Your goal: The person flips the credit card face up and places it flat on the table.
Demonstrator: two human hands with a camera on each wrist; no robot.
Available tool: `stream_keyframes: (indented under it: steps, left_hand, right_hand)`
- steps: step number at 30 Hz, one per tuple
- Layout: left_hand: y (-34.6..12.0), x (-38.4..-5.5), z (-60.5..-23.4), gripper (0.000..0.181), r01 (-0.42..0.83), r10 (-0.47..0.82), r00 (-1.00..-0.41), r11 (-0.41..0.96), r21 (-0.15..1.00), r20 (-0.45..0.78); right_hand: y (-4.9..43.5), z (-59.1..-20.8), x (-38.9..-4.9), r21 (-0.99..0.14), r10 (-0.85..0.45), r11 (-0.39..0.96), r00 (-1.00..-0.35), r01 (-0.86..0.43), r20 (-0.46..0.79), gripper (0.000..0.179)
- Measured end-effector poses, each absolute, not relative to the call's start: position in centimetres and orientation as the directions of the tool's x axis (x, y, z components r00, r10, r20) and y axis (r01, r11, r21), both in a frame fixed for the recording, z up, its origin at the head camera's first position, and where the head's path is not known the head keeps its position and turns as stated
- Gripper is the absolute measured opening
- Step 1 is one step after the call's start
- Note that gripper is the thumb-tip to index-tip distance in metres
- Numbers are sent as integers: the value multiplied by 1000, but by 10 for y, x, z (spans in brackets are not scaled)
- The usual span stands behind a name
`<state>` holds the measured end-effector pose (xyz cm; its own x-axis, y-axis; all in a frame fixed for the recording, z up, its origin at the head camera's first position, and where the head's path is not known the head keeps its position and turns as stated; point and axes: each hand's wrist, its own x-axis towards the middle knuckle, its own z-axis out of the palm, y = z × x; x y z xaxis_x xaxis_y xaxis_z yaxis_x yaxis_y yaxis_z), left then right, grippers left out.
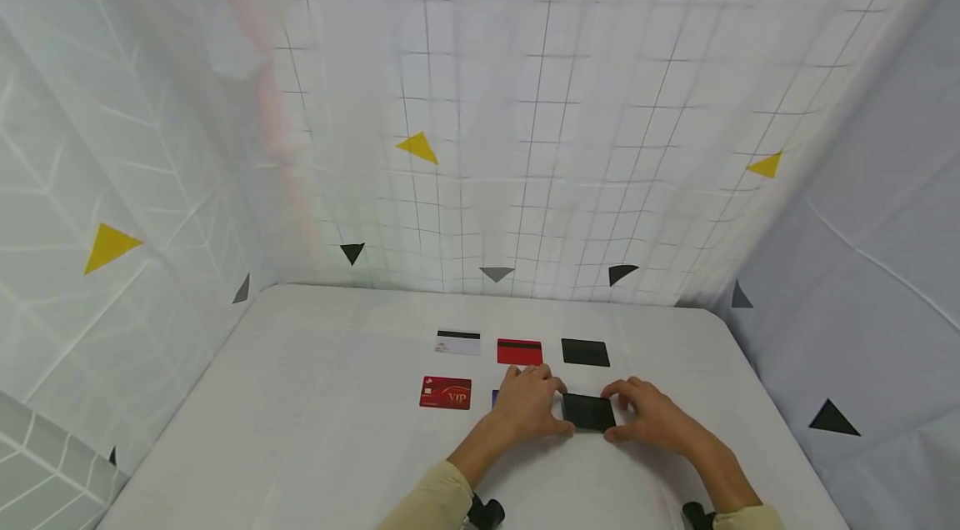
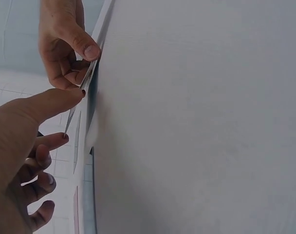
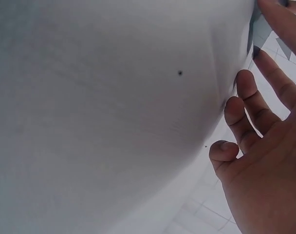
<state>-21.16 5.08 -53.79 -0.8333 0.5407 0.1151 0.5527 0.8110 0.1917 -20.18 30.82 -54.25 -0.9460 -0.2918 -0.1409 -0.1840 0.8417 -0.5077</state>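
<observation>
1. The left hand reaches forward from the lower edge of the head view, its beige sleeve ending above the wrist; thumb and index finger pinch the left side of a black, flat, rectangular card, one at the near corner, one at the far.
2. In the left wrist view, its remaining fingers curl loosely, clear of the card.
3. The right hand angles in from the lower right, thumb at the card's near right corner, index finger at the far one, pinching that side.
4. The card lies between the hands, over the near part of the white table; whether it touches the surface, I cannot tell.
5. A second black rectangular card lies just beyond it.
6. A blue-edged card is mostly hidden behind the left hand.
</observation>
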Motion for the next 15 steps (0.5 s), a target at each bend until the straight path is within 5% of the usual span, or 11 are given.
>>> stream_keyframes:
  steps: [15]
  left_hand:
    - [25,-219,-535,54,581,555,-814,770,263,173]
  right_hand:
    - [296,-526,-199,-549,-357,777,-934,-309,21,57]
